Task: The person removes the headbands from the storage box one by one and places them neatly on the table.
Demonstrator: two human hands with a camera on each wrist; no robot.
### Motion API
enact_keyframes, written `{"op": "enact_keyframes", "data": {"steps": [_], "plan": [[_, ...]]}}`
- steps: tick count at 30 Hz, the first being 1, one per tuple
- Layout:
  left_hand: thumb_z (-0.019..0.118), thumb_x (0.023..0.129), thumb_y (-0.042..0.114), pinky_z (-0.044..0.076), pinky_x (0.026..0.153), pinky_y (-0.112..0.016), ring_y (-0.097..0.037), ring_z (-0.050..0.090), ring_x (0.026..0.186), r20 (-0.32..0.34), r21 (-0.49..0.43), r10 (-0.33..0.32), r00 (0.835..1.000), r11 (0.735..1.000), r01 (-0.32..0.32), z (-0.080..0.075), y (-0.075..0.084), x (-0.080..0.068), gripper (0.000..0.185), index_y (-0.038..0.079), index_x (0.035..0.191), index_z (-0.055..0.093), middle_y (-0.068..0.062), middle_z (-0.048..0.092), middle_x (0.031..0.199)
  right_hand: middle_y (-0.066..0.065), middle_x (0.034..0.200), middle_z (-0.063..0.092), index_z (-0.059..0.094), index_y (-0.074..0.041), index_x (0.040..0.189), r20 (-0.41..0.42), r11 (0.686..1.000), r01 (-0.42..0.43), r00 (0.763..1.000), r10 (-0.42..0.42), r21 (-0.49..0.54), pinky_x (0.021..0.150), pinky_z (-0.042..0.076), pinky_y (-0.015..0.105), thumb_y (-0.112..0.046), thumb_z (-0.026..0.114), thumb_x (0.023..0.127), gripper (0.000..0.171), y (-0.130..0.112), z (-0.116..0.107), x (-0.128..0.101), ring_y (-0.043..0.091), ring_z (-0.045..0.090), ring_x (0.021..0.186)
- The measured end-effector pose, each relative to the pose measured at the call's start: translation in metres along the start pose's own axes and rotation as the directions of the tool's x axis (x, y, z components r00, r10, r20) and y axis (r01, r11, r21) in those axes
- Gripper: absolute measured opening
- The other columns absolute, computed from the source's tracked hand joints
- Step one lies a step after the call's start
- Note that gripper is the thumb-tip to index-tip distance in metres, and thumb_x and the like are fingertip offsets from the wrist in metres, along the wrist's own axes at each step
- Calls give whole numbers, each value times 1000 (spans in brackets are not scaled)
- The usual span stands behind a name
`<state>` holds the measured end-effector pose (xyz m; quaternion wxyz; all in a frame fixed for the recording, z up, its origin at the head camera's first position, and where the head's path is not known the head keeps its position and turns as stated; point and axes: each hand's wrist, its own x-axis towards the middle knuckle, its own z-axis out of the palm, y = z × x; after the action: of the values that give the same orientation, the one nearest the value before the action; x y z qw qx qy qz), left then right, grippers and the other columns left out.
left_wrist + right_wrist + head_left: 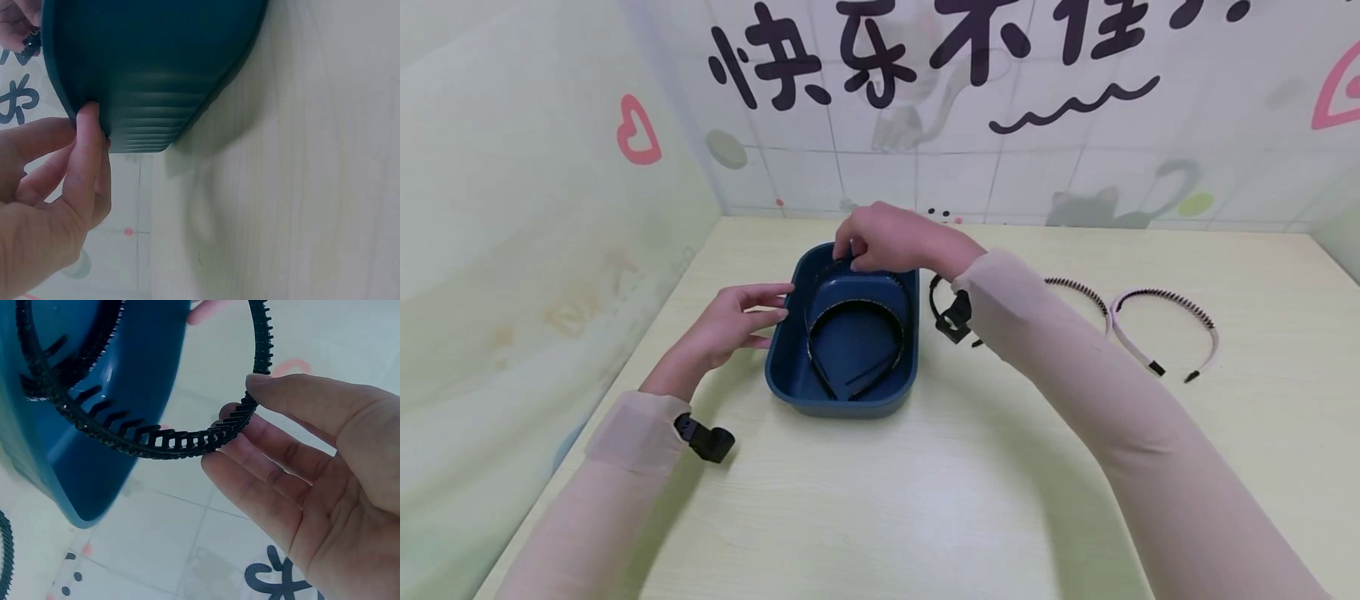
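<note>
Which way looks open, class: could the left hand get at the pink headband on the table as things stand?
Probably not directly: the left hand touches the blue bin, and the right forearm crosses toward the pink headband.

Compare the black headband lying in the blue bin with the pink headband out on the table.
The black headband lies inside the blue bin; the pink headband lies on the bare table, far right. The black headband is dark all over; the pink headband has a pale pink band with dark teeth and dark tips. Neither is touched: the right hand pinches another toothed headband at the bin's far rim. Both are open arcs.
</note>
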<state>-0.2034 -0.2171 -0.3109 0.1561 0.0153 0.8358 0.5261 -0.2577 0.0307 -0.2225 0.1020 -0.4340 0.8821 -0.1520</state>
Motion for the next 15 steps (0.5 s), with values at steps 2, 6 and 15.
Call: {"op": "enact_keyframes", "data": {"steps": [2, 6, 15], "plan": [[53, 94, 12, 53, 70, -29, -29, 46, 111, -1, 1, -1, 1000, 1000, 1, 0, 0, 0, 46, 10, 138, 42, -16, 41, 129, 7, 105, 62, 64, -7, 115, -7, 1000, 12, 1000, -12, 8, 81, 45, 30, -7, 56, 90, 26, -1, -3, -2, 18, 55, 91], [53, 94, 12, 53, 71, -29, -29, 47, 110, 0, 1, -2, 1000, 1000, 2, 0, 0, 0, 46, 11, 138, 42, -17, 41, 129, 8, 107, 62, 64, -6, 114, -19, 999, 22, 1000, -21, 35, 82, 45, 30, -6, 56, 90, 25, -3, -8, -6, 18, 56, 92], [53, 94, 12, 53, 73, -30, -30, 47, 112, 3, -1, -6, 1000, 1000, 6, 0, 0, -1, 46, 11, 139, 41, -17, 40, 131, 8, 102, 64, 65, -7, 112, -38, 999, 40, 998, -40, 6, 80, 46, 30, -5, 57, 89, 25, -10, -19, -17, 18, 57, 88]]}}
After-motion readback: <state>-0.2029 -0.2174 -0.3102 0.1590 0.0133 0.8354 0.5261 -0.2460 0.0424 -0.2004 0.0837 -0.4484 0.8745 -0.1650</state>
